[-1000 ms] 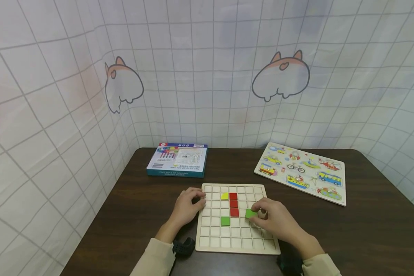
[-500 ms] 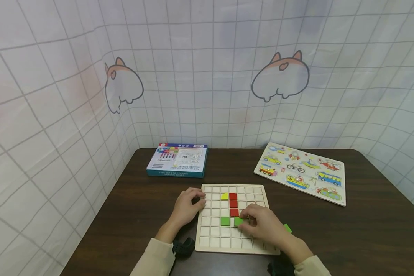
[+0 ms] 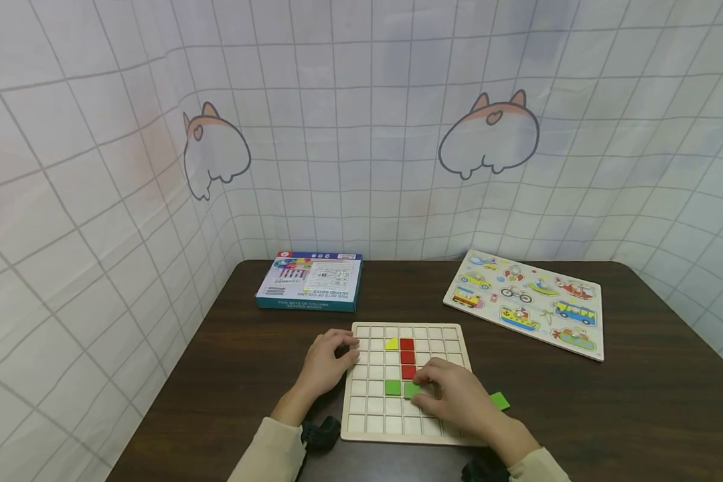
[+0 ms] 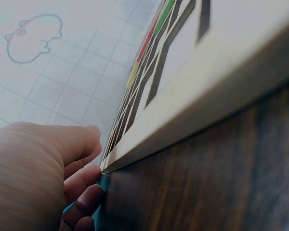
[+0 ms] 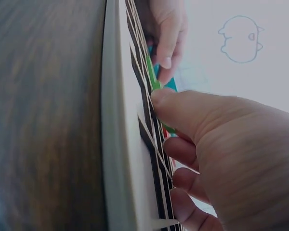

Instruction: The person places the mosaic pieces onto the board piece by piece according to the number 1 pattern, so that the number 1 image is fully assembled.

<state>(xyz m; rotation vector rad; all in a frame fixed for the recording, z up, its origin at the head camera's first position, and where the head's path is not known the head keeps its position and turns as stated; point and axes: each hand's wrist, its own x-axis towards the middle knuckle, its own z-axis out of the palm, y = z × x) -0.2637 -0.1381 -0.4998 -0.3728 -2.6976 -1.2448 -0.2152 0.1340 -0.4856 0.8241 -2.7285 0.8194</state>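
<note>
A pale wooden grid board [image 3: 361,424] lies on the table in the head view. My right hand [image 3: 458,398] holds a green square tile [image 3: 411,390] between thumb and finger, over the cell right of another green tile [image 3: 392,387]. Its fingers partly cover the held tile. Just above stand red tiles [image 3: 408,357] in a column, with a yellow tile [image 3: 392,344] to the left of the top one. My left hand [image 3: 325,365] rests against the board's left edge, its fingers loosely bent; the left wrist view shows the fingertips by the board's side [image 4: 183,130].
A loose green tile [image 3: 499,401] lies beyond the board's right edge, partly behind my right wrist. A blue-and-white box [image 3: 313,284] is at the back left, and a picture puzzle board [image 3: 533,301] at the back right. A gridded curtain [image 3: 349,134] hangs behind the table.
My right hand has brought the green tile leftward and nearer, from the board's right part to beside the other green tile. The loose green tile has come into view. My left hand stays put.
</note>
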